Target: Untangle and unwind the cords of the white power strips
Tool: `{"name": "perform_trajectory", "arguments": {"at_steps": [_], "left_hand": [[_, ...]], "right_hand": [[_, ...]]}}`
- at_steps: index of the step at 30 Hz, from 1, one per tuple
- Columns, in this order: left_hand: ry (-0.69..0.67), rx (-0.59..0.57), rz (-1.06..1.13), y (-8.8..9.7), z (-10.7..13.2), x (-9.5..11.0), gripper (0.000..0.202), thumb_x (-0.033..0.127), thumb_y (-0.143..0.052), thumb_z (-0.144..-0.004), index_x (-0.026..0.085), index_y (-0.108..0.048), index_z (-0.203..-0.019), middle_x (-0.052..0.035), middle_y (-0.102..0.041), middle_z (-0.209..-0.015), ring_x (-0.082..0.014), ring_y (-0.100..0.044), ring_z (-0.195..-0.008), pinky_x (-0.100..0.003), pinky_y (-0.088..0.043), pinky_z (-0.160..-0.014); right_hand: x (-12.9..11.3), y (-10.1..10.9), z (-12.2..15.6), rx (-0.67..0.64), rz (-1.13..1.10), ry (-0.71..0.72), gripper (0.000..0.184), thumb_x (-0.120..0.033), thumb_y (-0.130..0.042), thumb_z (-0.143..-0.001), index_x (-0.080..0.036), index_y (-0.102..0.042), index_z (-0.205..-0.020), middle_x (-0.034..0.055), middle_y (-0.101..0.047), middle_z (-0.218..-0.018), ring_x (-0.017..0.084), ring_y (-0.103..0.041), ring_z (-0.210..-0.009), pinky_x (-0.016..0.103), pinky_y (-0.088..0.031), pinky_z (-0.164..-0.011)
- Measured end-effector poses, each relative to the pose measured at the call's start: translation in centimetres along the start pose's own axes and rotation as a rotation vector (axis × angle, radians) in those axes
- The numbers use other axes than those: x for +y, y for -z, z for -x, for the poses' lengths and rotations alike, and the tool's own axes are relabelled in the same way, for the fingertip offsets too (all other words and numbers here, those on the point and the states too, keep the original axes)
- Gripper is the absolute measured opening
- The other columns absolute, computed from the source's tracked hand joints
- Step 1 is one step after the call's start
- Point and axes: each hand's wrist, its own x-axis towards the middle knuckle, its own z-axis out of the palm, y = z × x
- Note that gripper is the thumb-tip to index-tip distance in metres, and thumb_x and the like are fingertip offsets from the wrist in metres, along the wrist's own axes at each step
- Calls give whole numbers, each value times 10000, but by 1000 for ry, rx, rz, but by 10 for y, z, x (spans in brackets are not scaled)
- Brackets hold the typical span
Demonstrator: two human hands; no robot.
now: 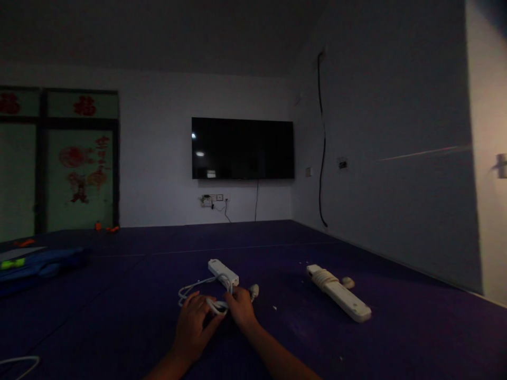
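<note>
Purple counter (138, 301) | white oblong plastic power strip (221, 269) | nearside of strip: left hand (194, 323), right hand (241, 307), both grips pinching white looped cord (217, 304)

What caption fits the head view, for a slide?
Left hand and right hand hold a white cord near a power strip; a cord-wrapped strip lies to the right.

Left grip (193, 323), right grip (241, 308) and both forearms (277, 354) are bare.
</note>
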Motion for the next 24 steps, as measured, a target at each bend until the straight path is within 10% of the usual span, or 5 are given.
{"name": "perform_trajectory", "arguments": {"at_steps": [14, 24], "left_hand": [[583, -49, 471, -12, -3, -8, 395, 557, -390, -762, 201, -524, -657, 21, -554, -603, -152, -536, -599, -251, -431, -601], [750, -53, 659, -25, -1, -18, 495, 603, -430, -709, 187, -569, -937, -56, -629, -989, -216, -544, -989, -311, -388, -889]], "right_hand": [[-13, 4, 4, -20, 50, 202, 229, -181, -485, -672, -179, -597, -871, 20, -632, -781, 159, -574, -720, 234, -413, -645], [-33, 16, 18, -99, 447, 448, 376, -138, -439, -732, -201, -461, -1103, 54, -606, -992, 172, -566, -910, 256, -397, -782]]}}
